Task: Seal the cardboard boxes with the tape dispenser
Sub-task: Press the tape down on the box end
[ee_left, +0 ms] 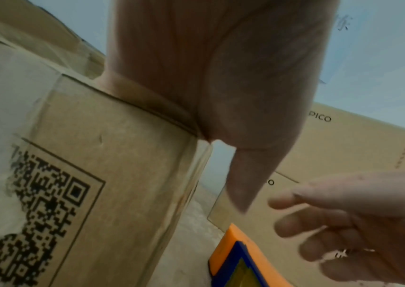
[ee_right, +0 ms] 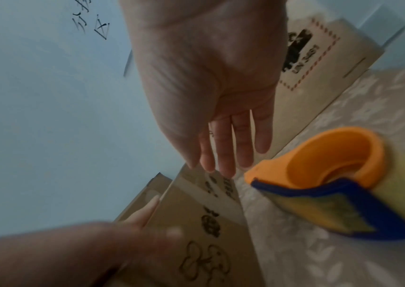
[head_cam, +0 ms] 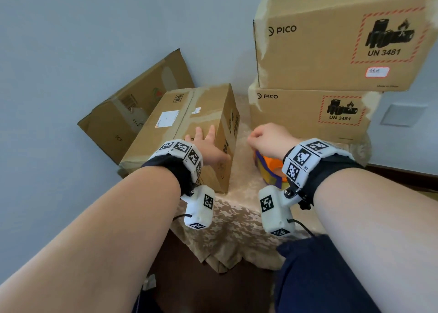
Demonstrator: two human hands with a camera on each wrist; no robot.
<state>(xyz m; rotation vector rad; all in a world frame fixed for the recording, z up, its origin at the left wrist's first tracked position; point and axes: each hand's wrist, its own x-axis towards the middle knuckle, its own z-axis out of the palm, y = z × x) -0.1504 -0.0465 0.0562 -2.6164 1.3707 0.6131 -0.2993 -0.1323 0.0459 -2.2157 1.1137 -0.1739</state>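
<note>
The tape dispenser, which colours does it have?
Orange with blue trim; the tape dispenser shows best in the right wrist view.

Home room: floral tablecloth, stacked cardboard boxes.

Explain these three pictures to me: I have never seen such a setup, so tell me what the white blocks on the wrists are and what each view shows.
No machine here: a person works with bare hands. The white blocks are cameras strapped to each wrist; the wide picture comes from a camera on the head.

The left hand rests with straight fingers on the small cardboard box, which stands on a patterned tablecloth. The right hand hangs above the orange and blue tape dispenser and holds nothing; the dispenser lies on the cloth. Two PICO boxes are stacked at the right, and another box leans on the wall.
</note>
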